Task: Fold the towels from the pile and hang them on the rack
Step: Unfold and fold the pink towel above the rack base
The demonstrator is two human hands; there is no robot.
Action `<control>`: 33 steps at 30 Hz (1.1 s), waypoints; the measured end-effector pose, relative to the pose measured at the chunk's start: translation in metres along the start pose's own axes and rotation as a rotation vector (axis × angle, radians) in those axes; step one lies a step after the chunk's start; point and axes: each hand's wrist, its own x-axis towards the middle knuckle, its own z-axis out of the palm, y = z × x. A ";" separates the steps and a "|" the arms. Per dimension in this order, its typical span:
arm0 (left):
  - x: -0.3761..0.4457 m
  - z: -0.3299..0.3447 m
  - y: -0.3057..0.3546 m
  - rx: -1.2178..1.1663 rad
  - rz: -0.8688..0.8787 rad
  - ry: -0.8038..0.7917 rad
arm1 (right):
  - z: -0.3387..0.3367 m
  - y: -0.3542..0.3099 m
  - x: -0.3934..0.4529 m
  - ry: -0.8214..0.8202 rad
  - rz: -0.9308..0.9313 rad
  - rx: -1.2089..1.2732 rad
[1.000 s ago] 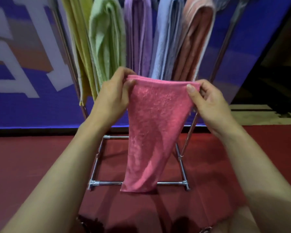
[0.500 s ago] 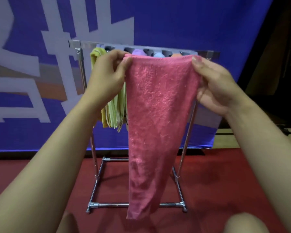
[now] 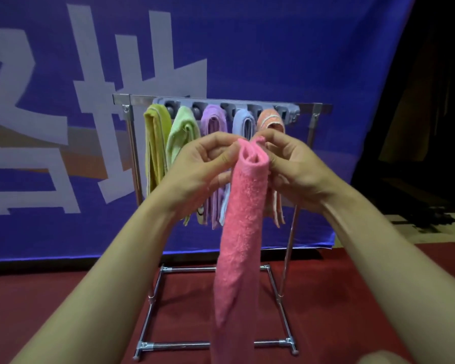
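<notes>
Pink towel (image 3: 243, 206) pinched at top between both hands' fingers (image 3: 222, 160), hanging before rack (image 3: 314, 111)

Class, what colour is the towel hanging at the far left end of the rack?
Mustard yellow towel, clearest in the head view.

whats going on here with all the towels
A person is folding a pink towel, pinching its top edge between the left hand and the right hand so it hangs doubled lengthwise. Behind it, a metal rack already carries five folded towels: yellow, green, purple, blue and peach. The pink one is not hung yet.
</notes>
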 end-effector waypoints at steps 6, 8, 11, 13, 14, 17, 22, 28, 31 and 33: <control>-0.001 0.009 -0.009 0.060 -0.017 -0.038 | -0.002 0.005 -0.005 0.004 -0.034 -0.035; 0.000 0.010 -0.009 0.036 -0.022 -0.062 | -0.004 0.008 -0.003 0.061 0.010 -0.111; 0.001 0.013 -0.008 0.047 -0.015 -0.087 | -0.011 0.013 0.004 0.176 0.126 -0.213; 0.002 0.015 -0.007 0.080 0.016 -0.083 | -0.014 0.017 0.007 0.212 0.163 -0.212; 0.002 0.015 -0.007 0.090 0.037 -0.064 | -0.015 0.019 0.007 0.220 0.170 -0.203; 0.007 0.012 -0.008 0.119 0.101 0.037 | -0.013 0.023 0.003 0.251 0.163 -0.233; 0.019 0.005 -0.003 0.329 0.207 0.234 | -0.002 0.045 -0.028 0.476 0.013 -0.197; 0.023 0.013 0.004 0.514 0.281 0.209 | 0.015 0.101 -0.062 0.390 0.109 -0.565; 0.021 0.010 0.003 0.513 0.270 0.219 | 0.007 0.110 -0.056 0.456 0.114 -0.411; 0.019 0.003 0.004 0.494 0.266 0.251 | -0.002 0.105 -0.053 0.436 0.068 -0.426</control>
